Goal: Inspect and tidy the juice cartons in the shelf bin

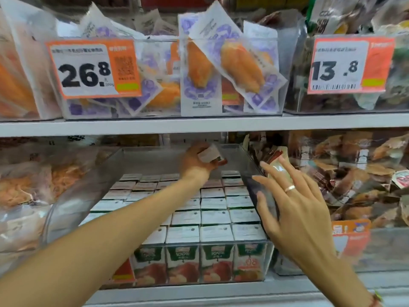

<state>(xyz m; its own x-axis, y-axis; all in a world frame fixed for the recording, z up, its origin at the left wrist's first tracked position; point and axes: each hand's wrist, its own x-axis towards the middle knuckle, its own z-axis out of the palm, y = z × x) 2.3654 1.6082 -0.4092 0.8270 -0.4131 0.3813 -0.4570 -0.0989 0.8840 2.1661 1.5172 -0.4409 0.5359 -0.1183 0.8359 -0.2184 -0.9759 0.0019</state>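
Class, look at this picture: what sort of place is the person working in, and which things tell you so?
Most likely a supermarket aisle. Orange price tags hang on clear shelf bins, packaged foods fill them, and rows of identical juice cartons sit stocked below.

Your way in lay over the clear bin's (254,165) open top, under the upper shelf (199,125), bare floor open at the back behind the tight carton rows (212,213), snack bags (354,169) crowding the right wall.
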